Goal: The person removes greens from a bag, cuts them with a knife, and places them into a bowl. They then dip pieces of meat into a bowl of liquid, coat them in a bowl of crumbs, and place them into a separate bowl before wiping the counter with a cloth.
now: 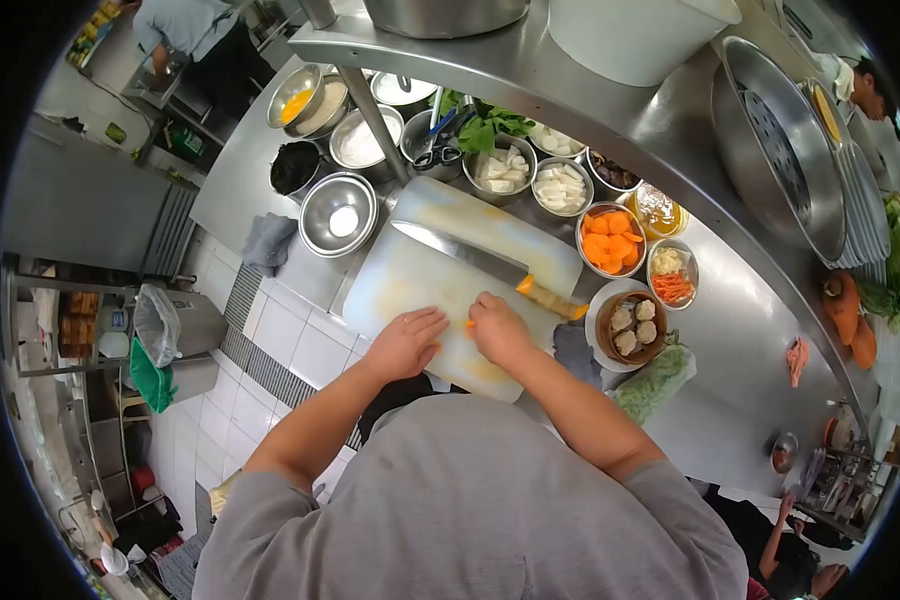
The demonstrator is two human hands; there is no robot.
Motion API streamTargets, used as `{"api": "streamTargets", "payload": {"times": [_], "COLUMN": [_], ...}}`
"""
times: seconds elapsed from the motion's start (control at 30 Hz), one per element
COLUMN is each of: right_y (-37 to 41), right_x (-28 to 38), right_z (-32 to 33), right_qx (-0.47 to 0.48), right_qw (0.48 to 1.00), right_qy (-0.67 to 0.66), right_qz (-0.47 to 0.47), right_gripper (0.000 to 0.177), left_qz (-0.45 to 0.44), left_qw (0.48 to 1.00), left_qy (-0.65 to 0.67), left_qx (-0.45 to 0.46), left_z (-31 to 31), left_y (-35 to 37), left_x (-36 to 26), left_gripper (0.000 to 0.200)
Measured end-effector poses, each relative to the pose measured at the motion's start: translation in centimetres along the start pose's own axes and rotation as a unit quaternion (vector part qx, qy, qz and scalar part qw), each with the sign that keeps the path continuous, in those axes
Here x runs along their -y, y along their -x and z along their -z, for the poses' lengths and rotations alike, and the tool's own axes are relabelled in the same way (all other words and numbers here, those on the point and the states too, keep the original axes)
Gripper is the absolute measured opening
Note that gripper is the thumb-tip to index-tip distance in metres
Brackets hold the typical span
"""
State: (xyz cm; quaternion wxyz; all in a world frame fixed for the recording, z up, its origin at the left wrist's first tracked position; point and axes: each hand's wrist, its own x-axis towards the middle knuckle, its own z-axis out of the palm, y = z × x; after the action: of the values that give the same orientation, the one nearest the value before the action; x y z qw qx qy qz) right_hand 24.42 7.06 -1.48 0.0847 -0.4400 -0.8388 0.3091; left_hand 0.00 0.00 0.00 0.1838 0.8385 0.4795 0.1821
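Note:
My left hand [407, 343] lies on the white cutting board [380, 292], its fingers stretched out, with nothing seen in them. To its right, my right hand [495, 328] is closed in a pinch low over the board. A small orange carrot piece [469, 323] peeks out at its fingertips; the rest is hidden. Beyond both hands a large knife [460, 248] lies across the board. Its blade points to the far left, and its worn handle [553, 298] with orange ends is at the right, near my right hand.
Behind the board stand bowls of carrot slices [610, 241], white pieces [501, 170] and leafy greens [497, 125]. A steamer of dumplings [631, 328] and bagged lettuce [656, 380] sit at the right. Empty metal bowls [338, 214] are at the left. A steel shelf [610, 90] overhangs the counter.

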Motion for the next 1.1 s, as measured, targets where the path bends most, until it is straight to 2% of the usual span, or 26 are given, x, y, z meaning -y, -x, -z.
{"api": "streamTargets", "payload": {"times": [0.07,0.1,0.2,0.27,0.33,0.4,0.5,0.53,0.57,0.63,0.7,0.77,0.9,1.0,1.07,1.1], "right_y": [0.7,-0.8,1.0,0.6,-0.4,-1.2,-0.9,-0.6,-0.3,0.7,2.6,5.0,11.0,15.4,18.0,19.2], "right_x": [-0.3,0.8,-0.4,-2.1,-5.6,-8.8,-13.0,-13.2,-13.5,-11.9,-9.3,-7.7,-4.3,-2.9,-3.1,-3.3], "right_z": [0.4,0.1,2.5,5.8,9.9,13.8,16.2,16.3,16.3,15.2,12.6,9.1,4.8,2.8,1.8,1.4], "right_qx": [0.028,0.013,0.041,-0.04,-0.135,-0.226,-0.257,-0.296,-0.332,-0.31,-0.228,-0.264,-0.254,-0.284,-0.3,-0.308], "right_qw": [0.999,0.999,0.999,0.985,0.969,0.948,0.94,0.937,0.922,0.929,0.957,0.958,0.959,0.955,0.949,0.946], "right_qy": [0.041,0.035,-0.02,-0.087,-0.119,-0.104,-0.082,0.018,0.118,0.126,0.018,-0.013,-0.074,-0.05,-0.046,-0.042], "right_qz": [0.009,0.019,-0.028,-0.142,-0.169,-0.198,-0.211,-0.186,-0.159,-0.161,-0.177,-0.108,-0.097,-0.069,-0.083,-0.095], "right_gripper": [0.015,0.015,0.014,0.015,0.02,0.026,0.035,0.038,0.042,0.045,0.042,0.037,0.029,0.027,0.026,0.026], "left_qz": [0.024,0.02,0.047,0.061,0.071,0.08,0.127,0.152,0.178,0.182,0.182,0.131,0.116,0.099,0.169,0.163], "left_qw": [0.999,1.0,0.999,0.998,0.997,0.995,0.99,0.987,0.982,0.981,0.982,0.991,0.988,0.991,0.981,0.982], "left_qy": [0.029,0.01,0.021,0.016,0.019,0.021,0.051,0.058,0.065,0.058,0.053,-0.006,-0.045,-0.033,0.068,0.067], "left_qx": [-0.004,-0.003,-0.002,0.027,0.038,0.053,0.038,0.01,-0.019,-0.021,-0.02,0.029,0.088,0.087,0.061,0.067], "left_z": [0.1,1.2,-0.7,0.0,-0.2,-0.5,-0.8,-0.4,0.1,0.7,0.7,0.4,0.6,0.6,0.6,0.7], "left_y": [1.0,1.9,2.2,2.0,1.6,1.0,-0.5,-1.6,-2.7,-4.8,-5.3,-6.0,-7.4,-7.7,-8.6,-9.6], "left_x": [-1.2,0.2,-0.6,-1.4,-1.4,-1.0,0.1,0.5,0.8,1.4,1.4,2.1,2.1,1.8,1.4,0.8], "left_gripper": [0.042,0.042,0.036,0.029,0.027,0.025,0.026,0.025,0.025,0.021,0.018,0.015,0.012,0.01,0.013,0.013]}}
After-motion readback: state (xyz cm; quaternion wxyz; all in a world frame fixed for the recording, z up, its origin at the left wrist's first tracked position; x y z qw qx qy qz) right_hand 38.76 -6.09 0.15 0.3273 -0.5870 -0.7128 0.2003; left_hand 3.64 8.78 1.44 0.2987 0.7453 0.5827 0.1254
